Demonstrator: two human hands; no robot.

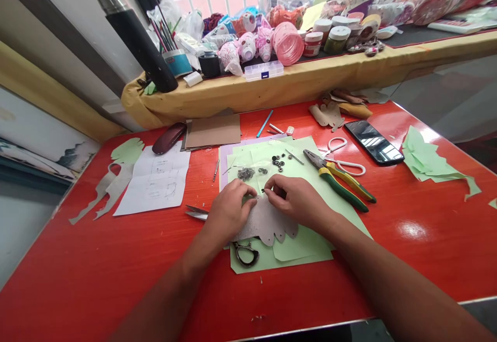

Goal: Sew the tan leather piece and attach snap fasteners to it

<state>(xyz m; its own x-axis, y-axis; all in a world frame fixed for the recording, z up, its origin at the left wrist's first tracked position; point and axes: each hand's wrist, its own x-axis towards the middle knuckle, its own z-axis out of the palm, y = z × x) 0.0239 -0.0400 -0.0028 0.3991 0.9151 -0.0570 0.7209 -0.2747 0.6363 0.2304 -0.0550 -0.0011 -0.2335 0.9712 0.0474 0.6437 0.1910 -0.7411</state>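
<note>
My left hand (pixel 233 204) pinches the upper edge of a grey scalloped leather piece (pixel 267 220) with small holes along its lobes. Between the thumb and forefinger of my right hand (pixel 293 197) is a tiny dark part, perhaps a snap fastener (pixel 263 190), close to the leather's top edge. Green paper sheets (pixel 303 251) lie underneath. Just beyond my hands are a heap of small dark metal bits (pixel 246 174) and several black snap parts (pixel 277 161). Dark-handled scissors (pixel 246 255) lie partly hidden under the leather and my left hand.
Green-and-yellow pliers (pixel 341 184), white-handled scissors (pixel 344 163) and a phone (pixel 374 142) lie to the right. On the left are a sketched paper sheet (pixel 153 181) and a dark mouse (pixel 170 138). A crowded ledge with a black flask (pixel 140 44) and paint jars (pixel 337 40) runs behind.
</note>
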